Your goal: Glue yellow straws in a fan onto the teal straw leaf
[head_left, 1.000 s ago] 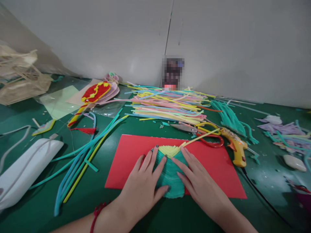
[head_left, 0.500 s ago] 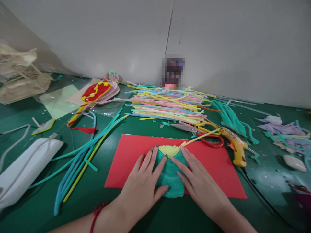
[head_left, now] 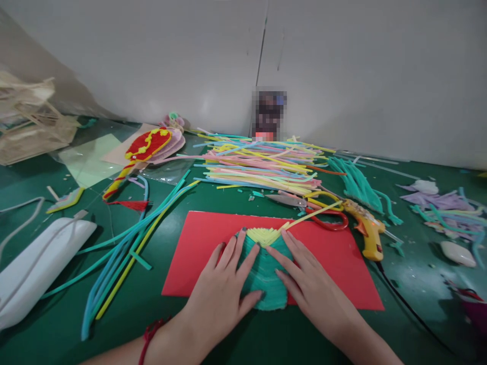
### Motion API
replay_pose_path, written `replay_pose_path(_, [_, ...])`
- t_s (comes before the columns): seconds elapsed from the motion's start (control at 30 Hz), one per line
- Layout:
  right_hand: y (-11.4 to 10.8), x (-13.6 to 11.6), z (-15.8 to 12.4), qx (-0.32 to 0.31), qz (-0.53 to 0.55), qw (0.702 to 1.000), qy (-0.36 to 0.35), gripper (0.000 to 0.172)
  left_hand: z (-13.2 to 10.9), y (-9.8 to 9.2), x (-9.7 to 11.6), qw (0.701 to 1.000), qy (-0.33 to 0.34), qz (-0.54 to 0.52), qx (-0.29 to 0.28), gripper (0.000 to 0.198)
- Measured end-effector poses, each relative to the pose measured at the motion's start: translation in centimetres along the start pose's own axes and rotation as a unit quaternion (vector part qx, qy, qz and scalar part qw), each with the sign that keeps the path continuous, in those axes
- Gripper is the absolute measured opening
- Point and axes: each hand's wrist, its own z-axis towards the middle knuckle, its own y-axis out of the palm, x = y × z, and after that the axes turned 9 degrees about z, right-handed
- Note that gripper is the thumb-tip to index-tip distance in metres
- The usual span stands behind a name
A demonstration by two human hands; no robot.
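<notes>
A teal piece built of fuzzy stems (head_left: 271, 284) lies on a red card (head_left: 186, 258), with a yellow V-shaped section (head_left: 264, 235) at its top edge. From the yellow section a loose yellow stem (head_left: 315, 214) sticks out to the upper right. My left hand (head_left: 222, 284) lies flat over the left side of the teal piece, fingers spread, index tip near the point of the V. On the other side, my right hand (head_left: 310, 276) rests with outstretched fingers, its fingertips at the base of the loose stem. Both hands partly hide the teal piece.
Red and yellow-handled scissors (head_left: 329, 220) and a yellow glue gun (head_left: 369, 233) lie to the right. Behind is a pile of coloured stems (head_left: 262, 165). Teal and yellow stems (head_left: 125, 258), a white power strip (head_left: 49, 263) and a red fan (head_left: 148, 144) are at left.
The whole view has shifted very slightly to the left. Both hands stay in the same place on the teal piece, and nothing else has visibly moved.
</notes>
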Motion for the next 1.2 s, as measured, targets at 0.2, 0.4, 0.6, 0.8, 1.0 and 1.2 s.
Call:
replay_pose_path(0.2, [-0.43, 0.53, -0.15, 0.02, 0.0, 0.998, 0.056, 0.045, 0.17, -0.26, -0.07, 1.0, 0.007, 0.007, -0.018, 0.066])
replay_pose_path(0.4, [-0.11, 0.61, -0.16, 0.02, -0.023, 0.998, 0.052, 0.044, 0.23, -0.32, -0.04, 1.0, 0.003, 0.005, -0.014, 0.063])
replay_pose_path(0.6, [-0.14, 0.72, -0.01, 0.025, 0.003, 0.997, 0.077, 0.044, 0.21, -0.33, -0.08, 1.0, 0.005, 0.0, 0.003, 0.062])
replay_pose_path(0.8, [-0.37, 0.9, 0.22, 0.021, 0.001, 0.997, 0.074, 0.042, 0.18, -0.11, -0.04, 1.0, 0.01, 0.015, 0.012, 0.063])
replay_pose_path(1.0, [-0.27, 0.87, 0.16, 0.028, -0.007, 0.997, 0.069, 0.041, 0.18, -0.09, -0.03, 0.999, 0.012, 0.024, 0.021, 0.064])
replay_pose_path(1.2, [-0.1, 0.89, 0.2, 0.036, -0.018, 0.997, 0.068, 0.041, 0.22, -0.03, -0.02, 0.999, 0.012, 0.023, 0.021, 0.064])
